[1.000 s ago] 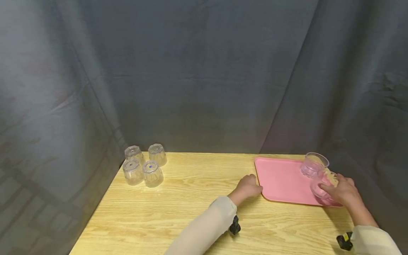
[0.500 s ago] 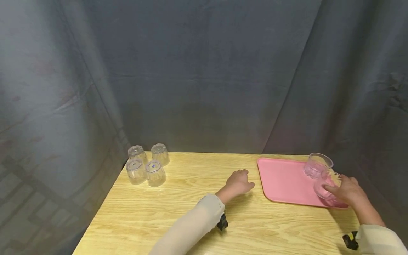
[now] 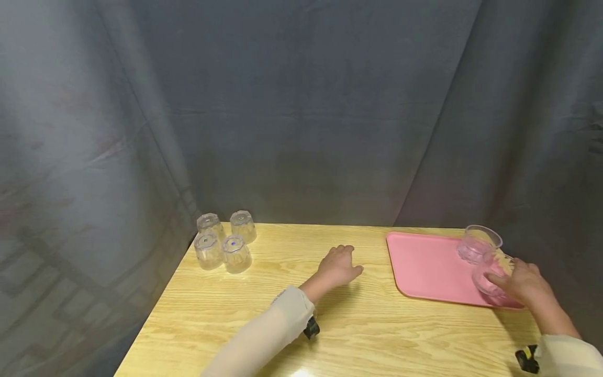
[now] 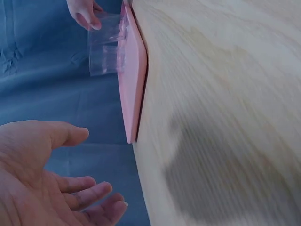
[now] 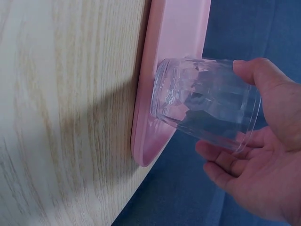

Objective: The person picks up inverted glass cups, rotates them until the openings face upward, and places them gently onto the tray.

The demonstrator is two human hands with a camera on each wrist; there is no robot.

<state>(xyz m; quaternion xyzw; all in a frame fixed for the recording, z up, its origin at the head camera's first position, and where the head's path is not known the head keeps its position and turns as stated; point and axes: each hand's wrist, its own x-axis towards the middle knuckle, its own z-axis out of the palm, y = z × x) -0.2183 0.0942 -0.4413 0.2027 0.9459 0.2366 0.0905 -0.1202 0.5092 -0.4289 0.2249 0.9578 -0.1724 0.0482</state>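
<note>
My right hand point(image 3: 526, 283) holds a clear drinking glass point(image 5: 202, 101) near its rim, thumb on one side and fingers on the other. This glass stands upright at the near right of a pink tray point(image 3: 431, 269). Just behind it on the tray is a second clear glass point(image 3: 477, 245), also mouth up. Over the wood table point(image 3: 372, 327), left of the tray, my left hand point(image 3: 335, 267) is apart from it with fingers spread and nothing in them. In the left wrist view, the palm and loosely bent fingers point(image 4: 91, 193) of that hand show.
Several clear glasses point(image 3: 236, 255) stand upside down in a group at the table's far left corner. A dark grey curtain point(image 3: 301, 115) hangs behind the table and along both sides. The tray lies near the table's far right edges.
My left hand has let go of the tray's left edge and moved left, its fingers spreading. My right hand stays at the near glass. The whole head view has shifted slightly.
</note>
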